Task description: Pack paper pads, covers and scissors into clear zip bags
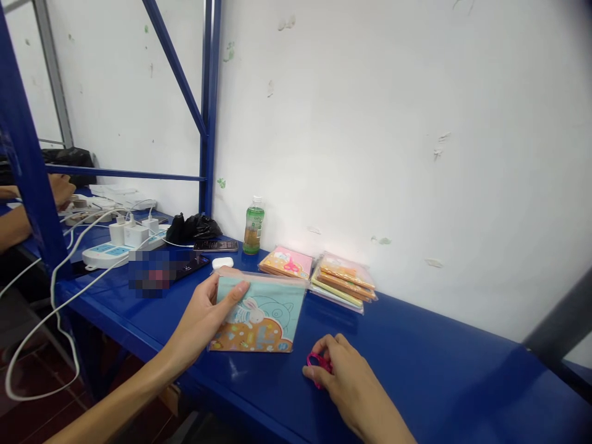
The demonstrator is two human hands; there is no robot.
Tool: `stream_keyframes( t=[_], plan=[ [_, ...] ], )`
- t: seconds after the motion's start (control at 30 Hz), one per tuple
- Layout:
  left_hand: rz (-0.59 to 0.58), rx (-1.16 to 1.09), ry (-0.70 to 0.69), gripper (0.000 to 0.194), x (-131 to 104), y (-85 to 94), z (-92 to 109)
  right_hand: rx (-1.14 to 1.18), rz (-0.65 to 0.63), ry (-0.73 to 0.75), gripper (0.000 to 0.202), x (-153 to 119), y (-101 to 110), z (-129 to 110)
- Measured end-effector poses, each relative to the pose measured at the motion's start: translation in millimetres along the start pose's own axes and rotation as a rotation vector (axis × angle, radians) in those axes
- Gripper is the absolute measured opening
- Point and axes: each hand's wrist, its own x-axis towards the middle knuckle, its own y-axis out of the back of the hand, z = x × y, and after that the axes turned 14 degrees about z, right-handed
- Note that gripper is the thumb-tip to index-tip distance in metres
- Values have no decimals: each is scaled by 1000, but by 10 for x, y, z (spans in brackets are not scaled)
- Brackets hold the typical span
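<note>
A flat rectangular packet in clear plastic (259,330), pale blue above and orange-brown below with a printed white rabbit, is held tilted up over the table near its front edge; whether its lower edge touches the tabletop is unclear. The left hand (208,308) grasps its upper left corner, thumb across the front and the other fingers behind. To the right, also toward the front edge, the right hand (346,373) pinches a pair of bright pink plastic scissors (325,363) between thumb and fingers, a ring handle showing; the rest is covered by the hand.

Behind the packet, along the back edge of the blue, glossy table (407,370), lie two piles of wrapped packets: a lower pink-topped pile (277,259) with small pink scissors (291,266) showing on top, and a taller orange and yellow pile (345,280) just to its right. A clear bottle with a green label (253,225) stands by the same edge, left of both piles. Nearer the table's left end are a small white rounded case (222,263), two dark phones, a crumpled black plastic bag (194,227) and a white power strip (102,254) with chargers. Beyond the blue metal post, a co-worker's hand (61,190) shows.
</note>
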Motion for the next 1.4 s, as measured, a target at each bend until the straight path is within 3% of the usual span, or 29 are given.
stream_keyframes(
  t=[0.1, 0.27, 0.43, 0.5, 0.67, 0.8, 1.07, 1.17, 1.3, 1.4],
  plan=[
    [-18, 23, -3, 38, -5, 7, -18, 62, -47, -39, 4, -1, 92, -6],
    [-46, 114, -27, 36, 16, 19, -30, 152, 6, -62, 13, 43, 234, 15],
    [-116, 127, -25, 38, -15, -22, -26, 530, 112, -28, 33, 35, 397, -77],
    [-141, 120, -14, 38, -51, -42, -41, 701, 186, 7, 34, -4, 455, -173],
    [-168, 159, -60, 37, -162, -72, -82, 991, 545, 73, 22, -89, 428, -335],
    [-226, 153, -50, 33, -223, -89, -68, 1175, 621, 26, 18, -67, 301, -329],
    [-298, 156, -56, 31, -235, -73, -58, 1261, 609, 25, 23, -43, 229, -475],
    [-311, 157, -60, 31, -232, -63, -83, 1153, 555, 8, 24, -59, 210, -525],
    [-346, 64, 55, 35, -267, -81, -96, 1027, 415, -8, 25, -76, 176, -569],
    [-327, 14, 82, 38, -322, -108, -81, 852, 345, 78, 22, -101, 168, -611]
  ],
)
